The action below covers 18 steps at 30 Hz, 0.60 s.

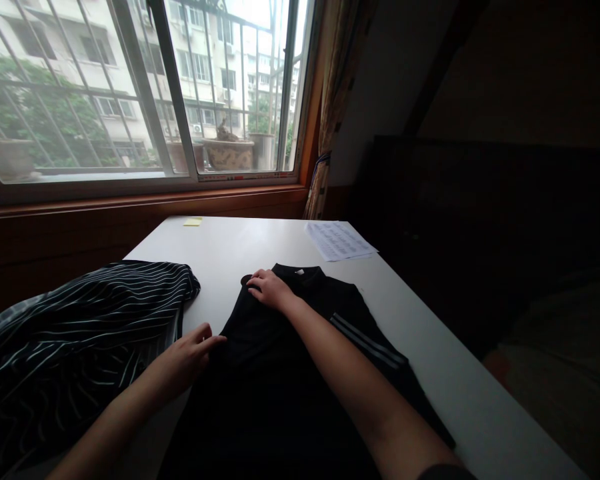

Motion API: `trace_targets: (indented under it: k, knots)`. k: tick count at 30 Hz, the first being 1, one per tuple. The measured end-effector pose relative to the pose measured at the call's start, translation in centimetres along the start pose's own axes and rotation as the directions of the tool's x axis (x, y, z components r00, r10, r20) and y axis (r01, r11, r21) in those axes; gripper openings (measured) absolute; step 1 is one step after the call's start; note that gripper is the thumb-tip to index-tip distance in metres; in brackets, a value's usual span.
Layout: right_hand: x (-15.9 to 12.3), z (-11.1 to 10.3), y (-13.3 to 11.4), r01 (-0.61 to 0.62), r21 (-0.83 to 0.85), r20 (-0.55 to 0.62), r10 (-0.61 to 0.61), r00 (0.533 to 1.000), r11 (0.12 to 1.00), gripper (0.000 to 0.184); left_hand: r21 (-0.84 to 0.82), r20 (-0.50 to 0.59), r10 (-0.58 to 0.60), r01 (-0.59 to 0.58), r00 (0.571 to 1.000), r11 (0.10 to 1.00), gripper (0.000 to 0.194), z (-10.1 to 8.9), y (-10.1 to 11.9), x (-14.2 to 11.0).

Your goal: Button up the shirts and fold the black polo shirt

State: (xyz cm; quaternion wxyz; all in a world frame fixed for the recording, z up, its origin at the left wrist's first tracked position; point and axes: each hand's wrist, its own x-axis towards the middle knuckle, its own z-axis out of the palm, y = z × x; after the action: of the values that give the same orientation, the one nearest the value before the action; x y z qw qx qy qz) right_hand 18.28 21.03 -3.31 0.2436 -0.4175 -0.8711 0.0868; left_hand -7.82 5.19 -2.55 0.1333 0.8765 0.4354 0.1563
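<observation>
A black shirt (280, 400) lies spread on the white table (245, 243), its collar (297, 275) toward the window and grey stripes down the sleeve on the right. At the shirt's left edge, my left hand (193, 353) pinches the fabric between thumb and fingers. My right hand (270, 288) rests on the shirt left of the collar, its fingers stretched out over the shoulder area. A small dark rounded bit shows beside those fingertips; I cannot tell what it is. To the left of my left hand is a black garment with white stripes (110, 300), loosely heaped.
Printed paper sheets (337, 240) lie at the table's far right corner. A yellow sticky note (193, 221) is near the far left corner. Beyond the table are a barred window (190, 87) and a tied curtain (325, 153). The right side of the room is dark.
</observation>
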Motion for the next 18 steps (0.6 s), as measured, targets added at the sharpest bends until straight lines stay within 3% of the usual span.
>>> trace_targets:
  k: [5,10,13,18]
  knots:
    - [-0.1,1.4,0.6,-0.031,-0.051,-0.016,0.03,0.999,0.998,0.026,0.033,0.083,0.001,-0.003,0.997,0.999,0.052,-0.5,0.6,-0.2]
    - [-0.4,1.6,0.6,-0.031,-0.069,-0.047,0.028,0.999,0.997,0.032,0.034,0.068,-0.019,0.017,0.997,0.999,0.047,-1.5,1.6,-0.1]
    - [-1.0,0.8,0.4,-0.023,-0.069,-0.077,0.017,0.997,0.997,0.034,-0.002,0.025,-0.045,0.045,0.999,0.999,0.03,-1.4,1.9,0.0]
    - [-4.0,-2.3,0.1,0.004,-0.066,-0.14,-0.013,0.99,0.998,0.033,0.002,0.017,-0.066,0.066,0.998,0.998,0.024,-0.6,1.5,0.2]
